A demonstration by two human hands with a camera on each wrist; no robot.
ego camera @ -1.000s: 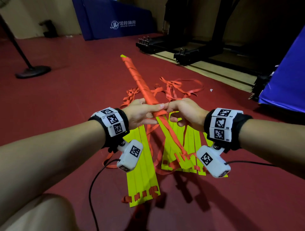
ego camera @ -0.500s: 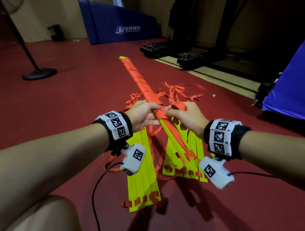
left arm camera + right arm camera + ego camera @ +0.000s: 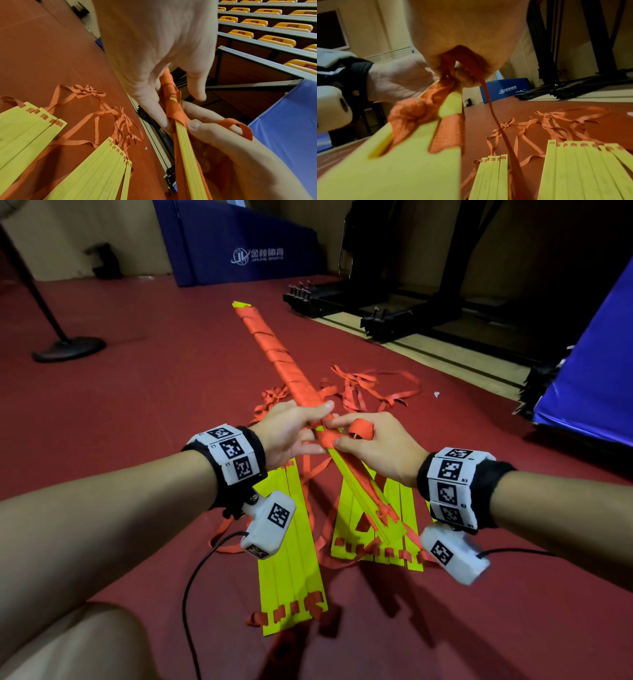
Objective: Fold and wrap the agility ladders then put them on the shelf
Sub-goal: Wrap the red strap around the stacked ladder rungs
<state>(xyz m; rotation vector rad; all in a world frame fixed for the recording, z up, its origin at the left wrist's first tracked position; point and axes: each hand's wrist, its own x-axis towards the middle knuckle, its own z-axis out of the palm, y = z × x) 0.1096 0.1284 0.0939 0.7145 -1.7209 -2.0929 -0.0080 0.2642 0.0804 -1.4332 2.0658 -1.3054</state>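
One ladder bundle (image 3: 294,378) is wrapped in orange strap along most of its length. The left hand (image 3: 291,429) grips it at the wrap's edge, while the right hand (image 3: 373,446) pinches the strap loop (image 3: 361,429) there. Below the bundle, two unfolded ladders (image 3: 291,556) lie on the floor, and shelving looks still to come.

Dim warm indoor light; wide-angle edge distortion; right wrist view blurred.

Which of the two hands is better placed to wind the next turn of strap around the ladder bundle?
Right hand: the orange strap is looped over its finger. The left hand grips the ladder bundle, steadying it.
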